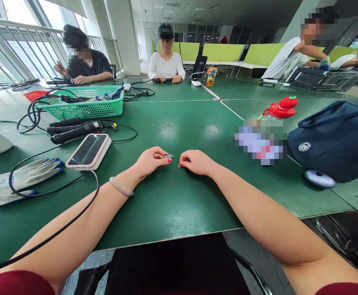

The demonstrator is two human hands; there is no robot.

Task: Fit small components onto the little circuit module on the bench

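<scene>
Between the thumb and fingers of my left hand [152, 161] is a small metallic piece [169, 156] with a dark and silvery surface; its kind is too small to make out. My right hand [197, 162] faces it a short way to the right, fingers pinched together. A tiny shiny tip [179, 166] shows at those right fingertips, too small to name. Both hands hover at or just over the green table [169, 205], and a gap separates them. A pale bangle circles my left wrist.
To the left are a phone [88, 151], a work glove [21, 180], black handheld tools [77, 130], loose cables and a green basket [83, 108]. A navy bag [335, 139], a white oval object [319, 179] and a red-lidded bottle [279, 110] stand right. Several people work around the table.
</scene>
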